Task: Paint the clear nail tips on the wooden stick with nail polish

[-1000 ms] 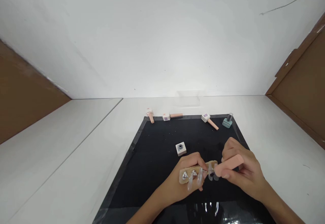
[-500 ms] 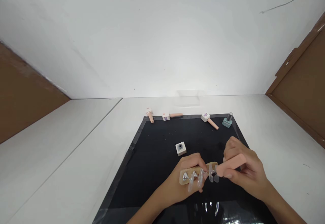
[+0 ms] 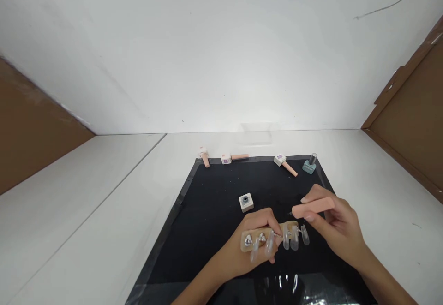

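Observation:
My left hand [image 3: 254, 238] is closed around a tan nail tip stand [image 3: 246, 246], a long bar with shiny metal studs. Several clear false nails [image 3: 294, 239] stick out from its near side. Between the thumb and fingers of my right hand [image 3: 337, 226] is a peach nail polish brush [image 3: 313, 207], held by its cap. Its dark tip points left, just above the stand's right end and apart from the nails. Beyond my left hand, an uncapped white nail polish bottle [image 3: 246, 202] stands with its round neck showing.
Along the back edge of the black mat [image 3: 211, 194] lie white bottles with peach caps: one at the left [image 3: 204, 157], another [image 3: 226, 158], and a third [image 3: 280, 159]. A teal bottle [image 3: 309, 166] sits at the right corner. Brown panels [image 3: 411, 97] flank the white table.
My right hand has lifted the brush up and away from the nails, and its cap now lies more level. The stand has shifted slightly left, and the rightmost nail has come into view.

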The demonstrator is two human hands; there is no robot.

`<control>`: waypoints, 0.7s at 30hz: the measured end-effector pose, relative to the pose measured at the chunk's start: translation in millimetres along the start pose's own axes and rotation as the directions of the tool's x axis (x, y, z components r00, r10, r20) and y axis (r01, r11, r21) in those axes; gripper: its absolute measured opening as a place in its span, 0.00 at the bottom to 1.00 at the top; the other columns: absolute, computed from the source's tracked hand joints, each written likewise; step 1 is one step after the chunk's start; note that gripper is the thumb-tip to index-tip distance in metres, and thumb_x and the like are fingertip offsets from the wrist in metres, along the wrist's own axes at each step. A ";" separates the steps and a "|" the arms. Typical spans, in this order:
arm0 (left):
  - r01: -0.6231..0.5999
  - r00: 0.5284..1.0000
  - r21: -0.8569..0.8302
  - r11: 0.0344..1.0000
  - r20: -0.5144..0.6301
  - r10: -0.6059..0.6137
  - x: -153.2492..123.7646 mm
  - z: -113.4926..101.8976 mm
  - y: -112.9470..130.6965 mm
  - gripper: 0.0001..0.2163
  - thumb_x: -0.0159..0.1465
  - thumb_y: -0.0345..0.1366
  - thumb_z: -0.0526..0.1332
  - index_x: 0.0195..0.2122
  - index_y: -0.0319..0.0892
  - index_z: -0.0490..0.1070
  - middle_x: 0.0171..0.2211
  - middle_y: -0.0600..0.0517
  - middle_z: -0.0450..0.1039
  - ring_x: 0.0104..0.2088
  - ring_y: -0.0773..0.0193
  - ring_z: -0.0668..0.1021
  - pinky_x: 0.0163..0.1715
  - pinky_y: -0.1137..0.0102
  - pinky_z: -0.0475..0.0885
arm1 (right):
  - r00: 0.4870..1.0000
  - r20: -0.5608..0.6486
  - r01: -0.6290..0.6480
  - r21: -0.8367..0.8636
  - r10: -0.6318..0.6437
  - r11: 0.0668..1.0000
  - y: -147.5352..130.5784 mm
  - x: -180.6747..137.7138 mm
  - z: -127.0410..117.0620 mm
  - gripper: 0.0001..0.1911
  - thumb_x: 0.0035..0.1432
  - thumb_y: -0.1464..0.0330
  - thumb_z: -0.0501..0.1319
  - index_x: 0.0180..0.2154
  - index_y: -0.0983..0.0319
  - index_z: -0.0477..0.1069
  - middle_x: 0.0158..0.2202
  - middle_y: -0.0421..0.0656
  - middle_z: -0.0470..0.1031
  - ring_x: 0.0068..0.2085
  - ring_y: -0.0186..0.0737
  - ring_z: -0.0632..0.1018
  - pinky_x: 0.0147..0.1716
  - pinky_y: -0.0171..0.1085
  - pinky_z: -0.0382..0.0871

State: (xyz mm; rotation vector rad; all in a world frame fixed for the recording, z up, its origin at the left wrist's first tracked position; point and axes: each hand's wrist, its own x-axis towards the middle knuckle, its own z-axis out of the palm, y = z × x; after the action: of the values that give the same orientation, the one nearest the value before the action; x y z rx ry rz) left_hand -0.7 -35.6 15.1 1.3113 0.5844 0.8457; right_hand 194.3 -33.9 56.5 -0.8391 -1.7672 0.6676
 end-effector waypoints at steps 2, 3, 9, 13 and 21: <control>-0.004 1.000 -0.032 0.999 -0.009 0.003 -0.3 0.8 -0.4 0.06 0.57 0.32 0.64 0.27 0.38 0.68 0.28 0.56 0.61 0.22 0.76 0.71 0.19 0.81 0.72 | 0.998 -0.005 -0.064 0.181 0.066 0.981 3.1 -0.9 -3.2 0.06 0.63 0.64 0.59 0.33 0.55 0.73 0.31 0.40 0.73 0.29 0.37 0.72 0.25 0.34 0.65; -0.007 1.000 -0.048 0.999 -0.011 0.007 -0.4 1.0 -0.7 0.06 0.58 0.33 0.64 0.27 0.38 0.68 0.28 0.56 0.60 0.22 0.76 0.71 0.19 0.81 0.72 | 0.996 0.009 -0.085 0.269 0.086 0.959 4.2 -0.6 -4.6 0.06 0.62 0.63 0.59 0.34 0.54 0.73 0.30 0.40 0.72 0.29 0.37 0.71 0.25 0.34 0.65; -0.015 0.999 -0.103 0.995 0.029 0.018 0.1 0.2 -1.2 0.06 0.59 0.34 0.64 0.28 0.37 0.70 0.29 0.56 0.61 0.21 0.77 0.72 0.19 0.81 0.72 | 0.983 0.124 -0.179 0.465 0.136 0.867 3.4 2.9 -4.7 0.17 0.62 0.57 0.57 0.24 0.58 0.71 0.22 0.37 0.60 0.25 0.36 0.64 0.24 0.34 0.60; -0.006 0.998 -0.120 0.993 0.060 0.013 0.0 -0.8 -0.5 0.06 0.58 0.34 0.64 0.29 0.37 0.70 0.29 0.55 0.62 0.21 0.77 0.72 0.19 0.82 0.72 | 0.937 0.228 -0.340 0.416 0.265 0.843 2.6 -0.2 -1.2 0.16 0.62 0.57 0.57 0.26 0.58 0.70 0.25 0.37 0.61 0.27 0.35 0.64 0.24 0.33 0.57; -0.006 0.997 -0.105 0.994 0.072 0.013 -2.4 -1.0 -0.4 0.06 0.59 0.33 0.64 0.28 0.37 0.69 0.29 0.55 0.62 0.21 0.77 0.72 0.19 0.83 0.72 | 0.875 0.317 -0.465 0.335 0.366 0.820 4.7 -1.2 1.9 0.19 0.60 0.53 0.57 0.25 0.60 0.66 0.26 0.37 0.60 0.27 0.35 0.62 0.24 0.34 0.55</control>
State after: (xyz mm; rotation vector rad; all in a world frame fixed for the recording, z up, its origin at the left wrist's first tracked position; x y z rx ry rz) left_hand -2.8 -37.0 14.3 1.2447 0.4711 0.8223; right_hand 193.9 -32.1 51.6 -0.8902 -1.5714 1.4307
